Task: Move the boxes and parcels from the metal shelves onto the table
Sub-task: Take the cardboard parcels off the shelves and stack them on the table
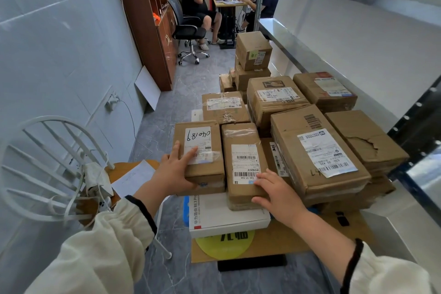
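Several brown cardboard parcels lie packed together on a low table whose yellow-marked front (281,241) shows. My left hand (175,169) grips the near left corner of a small box with a handwritten label (202,136). My right hand (276,192) rests with fingers spread on the near end of the narrow taped box (243,148) beside it. Both boxes sit on a flat white carton (229,217). A large box with a white shipping label (310,150) lies to the right. The metal shelves (358,19) run along the right, their visible boards bare.
A white metal chair (47,162) with a paper and cords on its seat stands at my left. Stacked boxes (253,52) stand on the floor beyond the table. Two people sit at a desk (226,2) far back. A wooden cabinet (148,19) lines the left wall.
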